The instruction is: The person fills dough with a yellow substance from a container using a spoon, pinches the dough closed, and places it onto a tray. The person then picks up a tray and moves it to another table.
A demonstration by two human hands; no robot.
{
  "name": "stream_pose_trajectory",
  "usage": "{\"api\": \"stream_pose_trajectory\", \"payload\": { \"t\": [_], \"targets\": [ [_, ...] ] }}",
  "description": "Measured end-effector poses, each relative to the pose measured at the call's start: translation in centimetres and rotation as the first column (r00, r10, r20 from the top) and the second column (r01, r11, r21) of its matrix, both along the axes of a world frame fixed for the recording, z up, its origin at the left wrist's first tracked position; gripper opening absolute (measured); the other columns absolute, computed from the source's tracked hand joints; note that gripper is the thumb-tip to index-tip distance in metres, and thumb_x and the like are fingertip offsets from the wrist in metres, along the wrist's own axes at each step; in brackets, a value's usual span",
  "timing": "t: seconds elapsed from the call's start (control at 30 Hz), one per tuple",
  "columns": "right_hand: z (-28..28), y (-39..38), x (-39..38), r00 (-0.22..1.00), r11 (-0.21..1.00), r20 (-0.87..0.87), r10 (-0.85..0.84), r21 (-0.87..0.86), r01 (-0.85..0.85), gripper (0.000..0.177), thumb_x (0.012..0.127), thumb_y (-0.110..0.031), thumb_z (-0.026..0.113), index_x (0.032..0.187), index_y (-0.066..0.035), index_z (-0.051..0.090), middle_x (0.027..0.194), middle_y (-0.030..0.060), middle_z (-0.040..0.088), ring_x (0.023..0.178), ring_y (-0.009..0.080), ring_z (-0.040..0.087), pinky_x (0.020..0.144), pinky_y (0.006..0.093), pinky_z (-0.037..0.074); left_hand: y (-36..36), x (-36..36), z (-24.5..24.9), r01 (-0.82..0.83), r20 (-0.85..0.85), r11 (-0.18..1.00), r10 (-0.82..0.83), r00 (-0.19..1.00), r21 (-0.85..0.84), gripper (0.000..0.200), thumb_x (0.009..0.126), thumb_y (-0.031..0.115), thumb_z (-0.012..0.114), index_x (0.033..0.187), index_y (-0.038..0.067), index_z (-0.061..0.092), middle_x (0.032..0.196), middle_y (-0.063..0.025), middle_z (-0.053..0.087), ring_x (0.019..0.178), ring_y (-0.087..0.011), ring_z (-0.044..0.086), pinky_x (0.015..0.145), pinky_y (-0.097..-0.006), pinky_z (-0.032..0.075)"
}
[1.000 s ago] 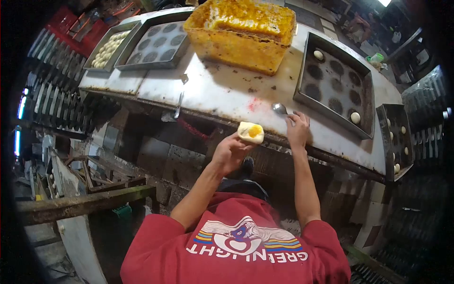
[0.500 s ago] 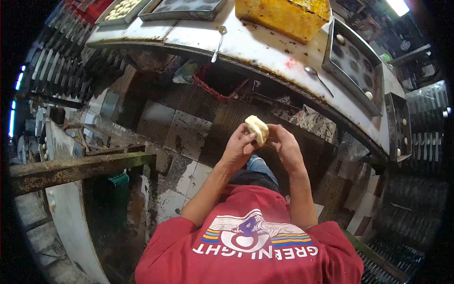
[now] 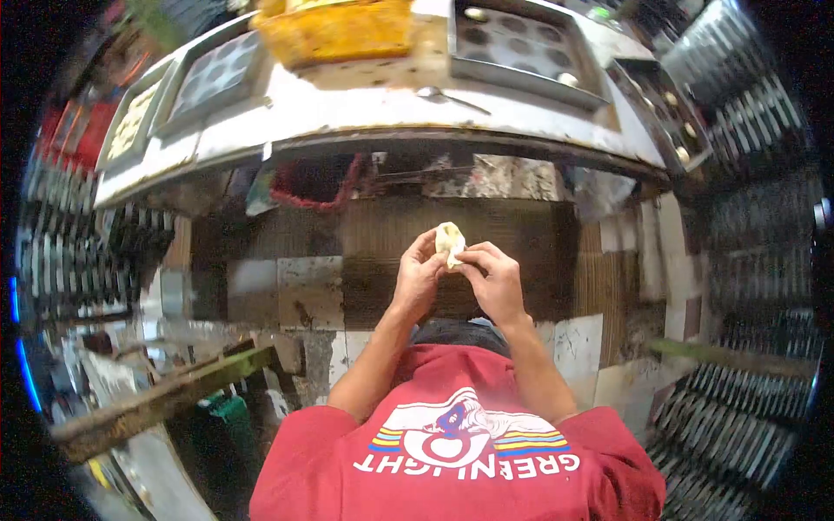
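A pale, soft piece of dough [image 3: 449, 236] is held up in front of my chest, with its upper part opened out and its lower end bunched. My left hand [image 3: 418, 273] is closed on its left side, thumb toward the front. On the other side my right hand [image 3: 493, 280] pinches the lower edge between thumb and fingers. A small yellowish patch shows in the dough's upper part, too blurred to identify. Both hands are over the floor, short of the worktable [image 3: 365, 100].
A yellow tub [image 3: 334, 39] stands on the table near a spoon [image 3: 447, 95]. Metal trays [image 3: 530, 80] hold round shapes and a few dough balls. Another tray [image 3: 135, 126] is filled with small pale pieces. A wooden beam [image 3: 165, 399] crosses at lower left; dark slatted racks [image 3: 738, 286] stand right.
My view has swung to the right, so the table now lies more level across the top. The dough remains in both hands, turned, with my right fingers now pinching its lower edge.
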State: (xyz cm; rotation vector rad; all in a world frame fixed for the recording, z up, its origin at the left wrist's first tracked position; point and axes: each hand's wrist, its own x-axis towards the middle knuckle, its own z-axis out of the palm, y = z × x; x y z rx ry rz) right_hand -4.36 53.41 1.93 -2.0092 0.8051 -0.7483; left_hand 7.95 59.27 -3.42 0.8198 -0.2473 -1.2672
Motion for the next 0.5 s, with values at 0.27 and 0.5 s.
{"api": "stream_pose_trajectory", "payload": {
  "t": [0.27, 0.5],
  "targets": [
    [-1.4, -5.2, -17.4, 0.881, 0.81, 0.137, -0.452, 0.476, 0.342, 0.025, 0.068, -0.009, 0.074, 0.085, 0.0, 0.059, 0.072, 0.0046, 0.058, 0.065, 0.013, 0.055, 0.063, 0.0259, 0.046, -9.0, -14.4, 2.1, 0.545, 0.233, 0.834, -0.515, 0.825, -0.085, 0.035, 0.08, 0.002, 0.053, 0.115, 0.0, 0.051, 0.107, -0.007, 0.058, 0.096, -0.0117, 0.055, 0.084, -0.0261, 0.045],
    [-0.7, -7.4, -29.9, 0.634, 0.642, 0.105, -0.766, 0.184, 0.744, 0.013, 0.073, -0.004, 0.068, 0.082, 0.002, 0.06, 0.078, 0.0088, 0.061, 0.069, 0.0145, 0.059, 0.062, 0.0261, 0.047, -14.6, -29.9, 0.4, 0.494, 0.145, 0.869, -0.487, 0.861, -0.013, 0.038, 0.084, 0.009, 0.059, 0.118, 0.0, 0.047, 0.108, -0.009, 0.057, 0.097, -0.0154, 0.056, 0.083, -0.0282, 0.046]
  ]
}}
